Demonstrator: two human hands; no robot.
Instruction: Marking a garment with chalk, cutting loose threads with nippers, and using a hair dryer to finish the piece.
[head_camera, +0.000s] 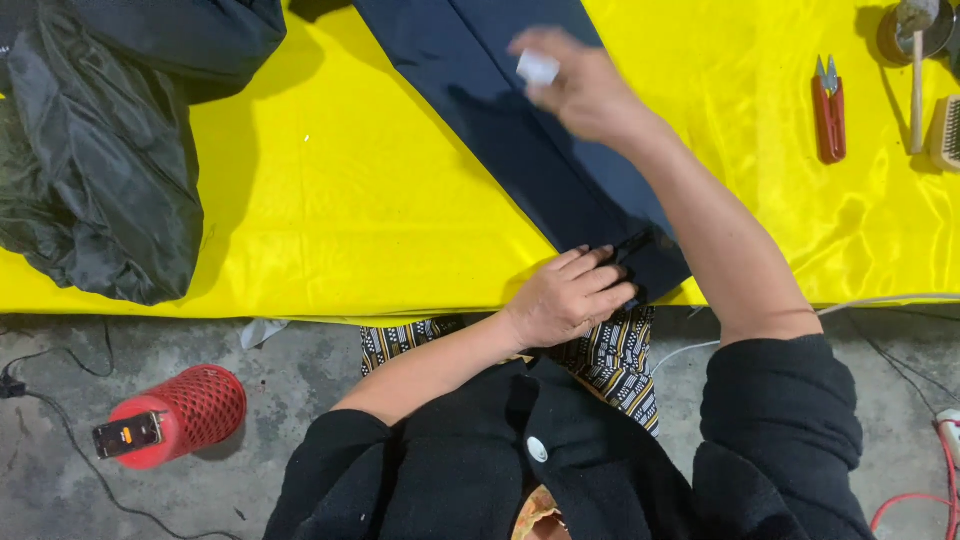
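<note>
Left hand flat, fingers pressing navy cloth at table edge; right hand raised, blurred, pinching one white chalk piece; one red snips.

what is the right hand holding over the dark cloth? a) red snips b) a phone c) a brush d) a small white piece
d: the right hand pinches a small white piece above the dark cloth, while the red snips lie apart on the yellow cover.

One camera sat on the person's head and looked almost straight down. It was close above the yellow counter, and it also saw the grey floor by the person's body.
</note>
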